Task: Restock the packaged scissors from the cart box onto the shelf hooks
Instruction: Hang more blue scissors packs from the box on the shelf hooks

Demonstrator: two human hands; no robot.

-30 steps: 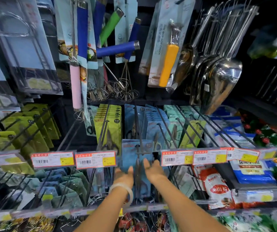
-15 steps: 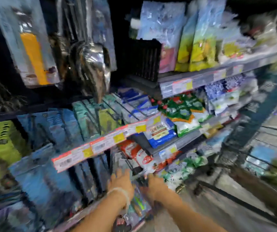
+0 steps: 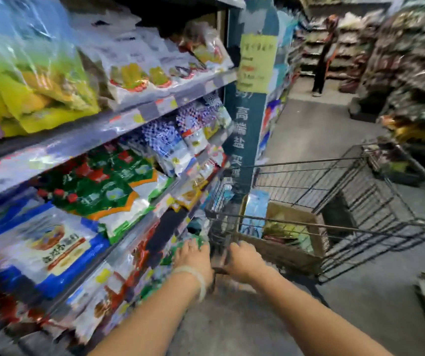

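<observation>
On your left the shelves (image 3: 119, 124) run away from you in tiers, each carrying blurred bagged goods: yellow-green bags (image 3: 39, 88) on the upper tier, green and red packets (image 3: 98, 181) below, blue and white bags (image 3: 52, 247) nearer you. To your right the grey floor (image 3: 309, 129) carries a wire cart (image 3: 347, 201), just beside the shelf end, and in it sits a cardboard box (image 3: 291, 253) holding blue packages (image 3: 255, 211).

Cart (image 3: 334, 191) dark wire, brown cardboard box (image 3: 296, 255) inside with light-blue packs (image 3: 256, 209). Shelf bags: yellow-green upper left (image 3: 39, 98), green-red-white mid (image 3: 108, 183), blue-white lower left (image 3: 52, 250). Pillar (image 3: 247, 140) teal.
</observation>
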